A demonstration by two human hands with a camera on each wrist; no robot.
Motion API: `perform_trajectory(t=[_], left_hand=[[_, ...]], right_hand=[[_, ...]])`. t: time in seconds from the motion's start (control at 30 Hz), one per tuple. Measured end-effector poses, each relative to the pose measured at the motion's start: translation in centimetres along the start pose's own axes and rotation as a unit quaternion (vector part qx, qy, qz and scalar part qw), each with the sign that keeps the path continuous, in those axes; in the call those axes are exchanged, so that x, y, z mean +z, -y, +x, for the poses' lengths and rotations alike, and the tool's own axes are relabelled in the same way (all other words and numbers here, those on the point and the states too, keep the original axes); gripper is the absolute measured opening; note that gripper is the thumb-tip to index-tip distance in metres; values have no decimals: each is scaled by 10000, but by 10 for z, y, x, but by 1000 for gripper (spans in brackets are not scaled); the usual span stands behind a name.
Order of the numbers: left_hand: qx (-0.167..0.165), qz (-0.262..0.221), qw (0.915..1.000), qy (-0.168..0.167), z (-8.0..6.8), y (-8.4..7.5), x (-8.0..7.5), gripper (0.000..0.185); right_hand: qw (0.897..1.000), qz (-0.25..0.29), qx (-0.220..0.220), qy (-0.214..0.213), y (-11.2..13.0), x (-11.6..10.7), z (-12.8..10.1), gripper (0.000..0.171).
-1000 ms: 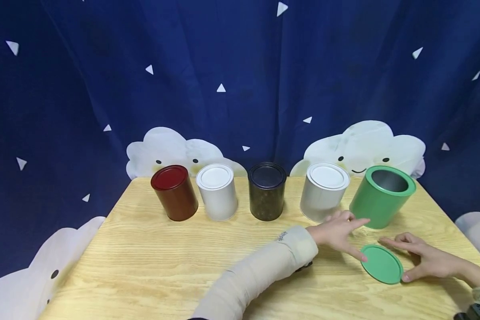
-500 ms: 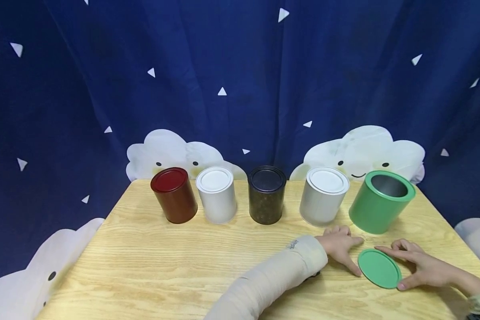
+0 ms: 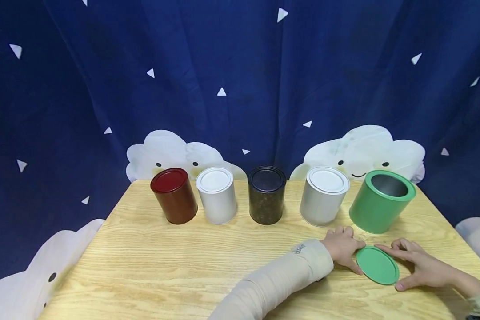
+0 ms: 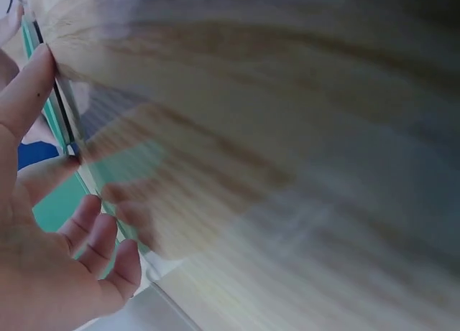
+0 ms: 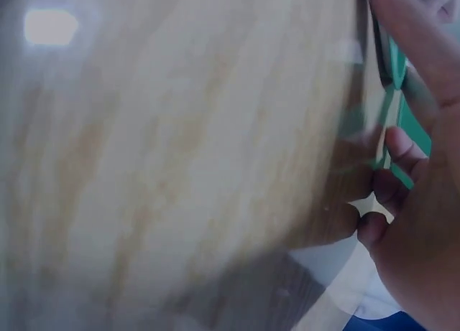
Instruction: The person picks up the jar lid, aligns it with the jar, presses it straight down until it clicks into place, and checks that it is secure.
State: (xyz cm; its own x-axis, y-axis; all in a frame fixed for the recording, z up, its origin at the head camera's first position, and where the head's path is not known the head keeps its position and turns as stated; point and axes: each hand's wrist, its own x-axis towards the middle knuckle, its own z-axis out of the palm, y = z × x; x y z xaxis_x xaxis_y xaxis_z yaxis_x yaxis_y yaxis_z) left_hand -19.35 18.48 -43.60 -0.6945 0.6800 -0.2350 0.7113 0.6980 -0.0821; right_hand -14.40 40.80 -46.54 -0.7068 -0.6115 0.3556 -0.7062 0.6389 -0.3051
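Note:
A flat round green lid (image 3: 378, 265) is at the right side of the wooden table, low over its surface. From the left, my left hand (image 3: 342, 247) holds the lid's edge with thumb and index finger, the other fingers loosely bent. My right hand (image 3: 426, 268) spans the opposite edge, index finger at the far rim and thumb at the near right rim. Edge-on in the left wrist view, the lid (image 4: 52, 105) shows as a thin green strip beside the fingertips. Just behind both hands stands the green can (image 3: 375, 211), its top uncovered and its dark inside showing.
Along the back of the table (image 3: 176, 271) stand a dark red can (image 3: 178, 202), a white can (image 3: 219, 202), a black can (image 3: 266, 202) and another white can (image 3: 321, 202), all lidded. A blue curtain (image 3: 240, 58) with clouds hangs behind.
My left hand has come down to the lid's left edge after moving off it a little. The lid has shifted slightly left, with my right hand following along.

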Motion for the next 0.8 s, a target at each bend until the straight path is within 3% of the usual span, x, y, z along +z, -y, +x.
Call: perform_trajectory(t=[0.2,0.4,0.67,0.8], left_hand=[[-133,228,9996,-54,1,-3,0,71],[-106,218,9996,112,1,-4,0,71],[545,-294,9981,16,5,10,-7,76],[909,-790,9925,-230,5,20,-12,78]], right_hand=[[9999,-3,-121,-118,-2,0,1,87],[9992,396,-77,14,-3,0,-1,85],[9858,1589,354,410,-3,-12,-1,79],[9802,1798,662,504,-2,-22,2,78]])
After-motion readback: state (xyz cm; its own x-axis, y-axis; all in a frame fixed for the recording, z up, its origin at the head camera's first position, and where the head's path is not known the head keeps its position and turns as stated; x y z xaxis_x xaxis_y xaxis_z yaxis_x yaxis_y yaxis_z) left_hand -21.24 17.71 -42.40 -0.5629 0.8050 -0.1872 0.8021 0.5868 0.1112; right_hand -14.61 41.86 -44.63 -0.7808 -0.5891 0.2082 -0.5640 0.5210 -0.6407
